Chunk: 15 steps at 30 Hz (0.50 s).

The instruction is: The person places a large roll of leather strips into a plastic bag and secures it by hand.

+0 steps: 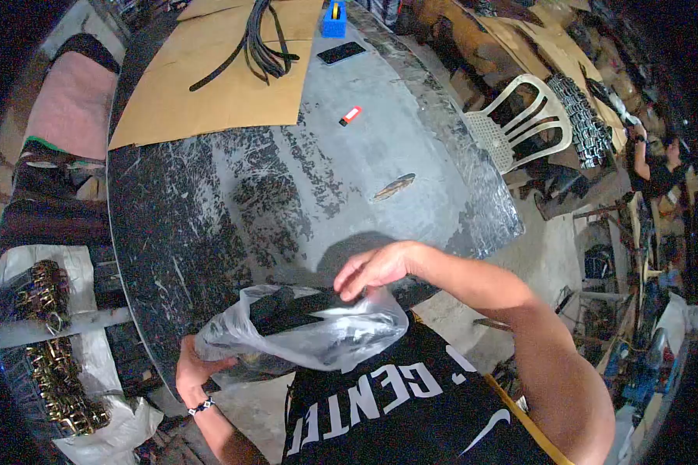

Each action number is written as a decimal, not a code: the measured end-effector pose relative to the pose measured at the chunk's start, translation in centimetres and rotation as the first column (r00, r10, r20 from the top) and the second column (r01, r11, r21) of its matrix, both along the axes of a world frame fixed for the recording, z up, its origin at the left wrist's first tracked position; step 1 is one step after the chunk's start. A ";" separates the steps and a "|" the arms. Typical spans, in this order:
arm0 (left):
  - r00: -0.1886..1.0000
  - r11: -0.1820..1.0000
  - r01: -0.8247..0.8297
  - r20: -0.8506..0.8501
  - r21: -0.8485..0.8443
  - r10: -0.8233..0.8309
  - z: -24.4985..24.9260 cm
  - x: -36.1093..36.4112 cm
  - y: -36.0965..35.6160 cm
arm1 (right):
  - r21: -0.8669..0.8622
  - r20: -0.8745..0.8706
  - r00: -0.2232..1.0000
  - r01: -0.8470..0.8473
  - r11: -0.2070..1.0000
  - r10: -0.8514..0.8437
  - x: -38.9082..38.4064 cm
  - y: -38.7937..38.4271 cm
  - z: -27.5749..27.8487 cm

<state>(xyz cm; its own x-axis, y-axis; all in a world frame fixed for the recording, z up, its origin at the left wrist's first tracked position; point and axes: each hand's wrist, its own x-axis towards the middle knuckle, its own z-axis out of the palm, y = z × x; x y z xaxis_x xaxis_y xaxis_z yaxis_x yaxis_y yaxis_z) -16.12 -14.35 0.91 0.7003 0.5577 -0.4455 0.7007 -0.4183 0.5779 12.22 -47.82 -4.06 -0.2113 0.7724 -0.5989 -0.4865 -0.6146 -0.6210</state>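
A clear plastic bag (pixel 329 345) with dark black contents (pixel 283 306) lies across the near edge of the table, close to my body. My left hand (pixel 198 368) is closed on the bag's left end, with the thumb along the plastic. At the bag's upper right, my right hand (pixel 376 270) reaches over the mouth. Its fingers are loosely bent and apart, and the fingertips overlap the bag's rim. What the black contents are, I cannot make out.
The worn table (pixel 287 194) carries a cardboard sheet (pixel 209 85), black strips (pixel 260 46), a phone (pixel 341 53), a red lighter (pixel 350 116) and a blue tape dispenser (pixel 334 22). A plastic chair (pixel 523 124) stands right; brass-coloured metal pieces (pixel 54 356) lie left. Another person's arm (pixel 641 155) shows far right.
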 end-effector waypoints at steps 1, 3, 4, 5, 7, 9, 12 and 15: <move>1.000 1.000 0.025 0.007 -0.010 -0.025 -0.1 -0.1 0.2 | 0.001 -0.008 1.000 -0.027 1.000 0.027 -0.6 0.1 -1.3; 0.999 0.999 0.047 0.014 -0.022 -0.047 -0.7 -0.5 0.6 | 0.021 -0.164 0.985 0.066 0.998 -0.062 -1.5 -0.2 -2.6; 0.999 0.998 0.019 0.026 -0.061 -0.017 -1.6 -0.9 0.8 | 0.020 -0.163 0.985 0.062 0.998 -0.058 -1.4 -0.2 -2.9; 0.999 0.995 -0.007 0.034 -0.100 0.011 -2.5 -1.3 1.2 | -0.060 -0.218 0.957 0.184 0.981 -0.192 -1.3 -0.3 -3.2; 0.998 0.992 0.050 0.040 -0.119 -0.046 -4.3 -2.0 2.8 | -0.142 -0.258 0.911 0.292 0.946 -0.320 -1.2 -0.6 -3.2; 0.993 0.985 0.108 0.051 -0.136 -0.102 -3.6 -1.7 2.7 | 0.015 -0.274 0.955 0.126 0.992 -0.117 -1.0 -0.9 -2.9; 0.986 0.990 0.078 -0.155 0.120 -0.059 0.1 0.3 0.6 | 0.168 -0.222 0.974 0.085 0.982 -0.046 0.2 -0.8 -1.3; 0.989 0.994 0.070 -0.139 0.086 -0.058 0.0 0.4 0.7 | 0.138 0.099 0.986 0.122 0.983 -0.137 2.2 -0.5 -1.5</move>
